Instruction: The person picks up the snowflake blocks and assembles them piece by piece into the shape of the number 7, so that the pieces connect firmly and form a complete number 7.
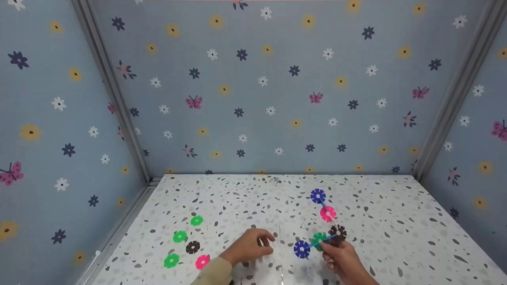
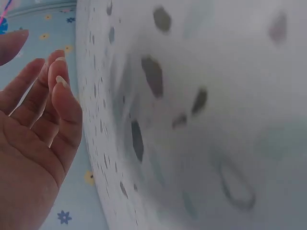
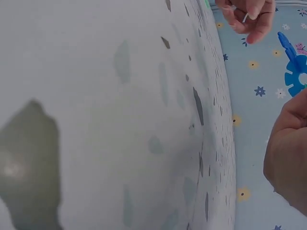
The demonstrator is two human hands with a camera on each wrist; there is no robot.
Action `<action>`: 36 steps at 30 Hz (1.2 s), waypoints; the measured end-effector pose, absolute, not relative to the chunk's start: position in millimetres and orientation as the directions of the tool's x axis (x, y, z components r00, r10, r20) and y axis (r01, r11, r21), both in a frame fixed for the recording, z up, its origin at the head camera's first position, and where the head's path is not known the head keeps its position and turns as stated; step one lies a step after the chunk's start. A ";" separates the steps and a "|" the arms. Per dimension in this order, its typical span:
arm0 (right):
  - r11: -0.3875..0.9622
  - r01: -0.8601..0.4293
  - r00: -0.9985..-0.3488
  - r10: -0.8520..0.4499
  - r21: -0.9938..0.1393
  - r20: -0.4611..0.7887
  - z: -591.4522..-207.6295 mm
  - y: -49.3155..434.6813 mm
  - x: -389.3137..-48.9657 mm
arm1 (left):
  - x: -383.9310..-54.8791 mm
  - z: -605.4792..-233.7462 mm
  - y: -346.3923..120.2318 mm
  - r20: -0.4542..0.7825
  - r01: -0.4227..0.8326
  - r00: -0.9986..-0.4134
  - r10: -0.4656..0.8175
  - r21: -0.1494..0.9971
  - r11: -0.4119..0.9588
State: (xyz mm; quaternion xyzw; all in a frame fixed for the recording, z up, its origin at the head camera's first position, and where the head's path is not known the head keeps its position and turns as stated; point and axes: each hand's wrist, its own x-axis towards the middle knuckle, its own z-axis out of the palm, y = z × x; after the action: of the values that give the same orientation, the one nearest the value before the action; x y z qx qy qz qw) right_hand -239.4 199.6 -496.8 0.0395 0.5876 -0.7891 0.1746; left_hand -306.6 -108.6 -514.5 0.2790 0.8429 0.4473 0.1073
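My right hand [image 1: 342, 259] pinches a bent chain of slotted plastic snowflake discs by its green disc [image 1: 319, 240], thumb at the disc's lower edge. From there the chain reaches left to a dark blue disc [image 1: 302, 249]. On the other side it runs up through a brown disc [image 1: 338, 234] and a pink disc [image 1: 328, 213] to another blue disc [image 1: 317, 196]. Light blue discs seen edge-on link some of them. My left hand [image 1: 251, 245] is left of the chain, its fingers loosely bent around nothing. In the right wrist view, a blue disc [image 3: 291, 79] shows above the right hand [image 3: 288, 148].
Loose discs lie on the left of the speckled white table [image 1: 237, 198]: green ones [image 1: 180, 236], a brown one [image 1: 193, 247] and a pink one [image 1: 202, 262] close to the left sleeve [image 1: 216, 271]. Flower-patterned panels [image 1: 277, 99] enclose the table at the back and sides.
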 end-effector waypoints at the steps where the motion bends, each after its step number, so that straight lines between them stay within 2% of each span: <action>1: -0.243 0.317 -0.942 -0.194 -0.917 -0.274 -501.9 197.9 -241.8 | -309.7 -513.8 -114.6 0.064 0.382 -0.830 0.554 0.789 0.481; 4: -0.228 0.302 -0.953 -0.101 -0.926 -0.286 -518.0 195.2 -249.1 | -319.2 -511.2 -134.3 0.065 0.403 -0.854 0.516 0.710 0.577; 8: -0.230 0.307 -0.952 -0.079 -0.924 -0.297 -519.3 197.6 -250.9 | -331.4 -506.4 -163.2 0.052 0.380 -0.888 0.457 0.642 0.666; 15: -0.247 0.323 -0.946 -0.078 -0.913 -0.314 -515.1 203.1 -249.5 | -347.2 -507.9 -211.2 0.009 0.189 -0.975 0.224 0.567 0.802; 20: -0.242 0.347 -0.937 -0.036 -0.906 -0.349 -516.6 204.1 -248.2 | -350.1 -504.5 -240.0 0.002 0.104 -0.993 0.119 0.504 0.858; 25: -0.224 0.365 -0.926 0.014 -0.904 -0.378 -513.3 206.5 -247.0 | -355.0 -493.3 -255.0 -0.004 0.077 -0.996 0.089 0.460 0.885; 29: -0.209 0.377 -0.924 -0.016 -0.902 -0.382 -513.3 209.4 -246.8 | -361.4 -489.0 -266.3 -0.033 0.054 -0.997 0.074 0.404 0.913; 36: -0.266 0.379 -0.924 -0.061 -0.886 -0.377 -519.3 213.6 -245.1 | -375.5 -486.7 -279.5 -0.092 0.054 -0.992 0.086 0.306 0.951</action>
State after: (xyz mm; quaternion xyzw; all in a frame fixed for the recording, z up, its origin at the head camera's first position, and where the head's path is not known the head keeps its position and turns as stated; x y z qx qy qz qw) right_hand -245.1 213.6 -519.3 0.1350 0.5895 -0.7840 0.1402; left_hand -375.5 -279.5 -486.7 0.0353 0.9862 0.1532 0.0520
